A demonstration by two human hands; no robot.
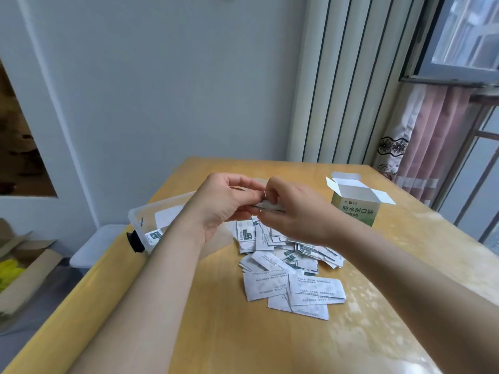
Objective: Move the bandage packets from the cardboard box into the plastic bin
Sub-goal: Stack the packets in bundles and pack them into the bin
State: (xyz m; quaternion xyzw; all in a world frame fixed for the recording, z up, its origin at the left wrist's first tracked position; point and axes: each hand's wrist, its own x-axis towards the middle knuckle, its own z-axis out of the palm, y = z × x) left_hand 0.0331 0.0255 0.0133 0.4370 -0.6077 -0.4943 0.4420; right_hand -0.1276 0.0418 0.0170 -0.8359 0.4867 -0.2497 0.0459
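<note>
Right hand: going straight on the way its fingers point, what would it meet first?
Probably the left hand: the right hand points leftward at it, both pinching the same packets. Depth is unclear.

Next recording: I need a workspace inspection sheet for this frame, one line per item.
surface: wooden table, glossy.
job's things: cardboard box upright at far right, flaps open; clear plastic bin at the table's left edge, a packet inside; loose packet pile on the table between them.
clutter: nothing seen.
grips: left hand and right hand together pinch a few held packets above the pile.
cables: nothing seen.
surroundings: window, curtain, open carton on the floor at left.
</note>
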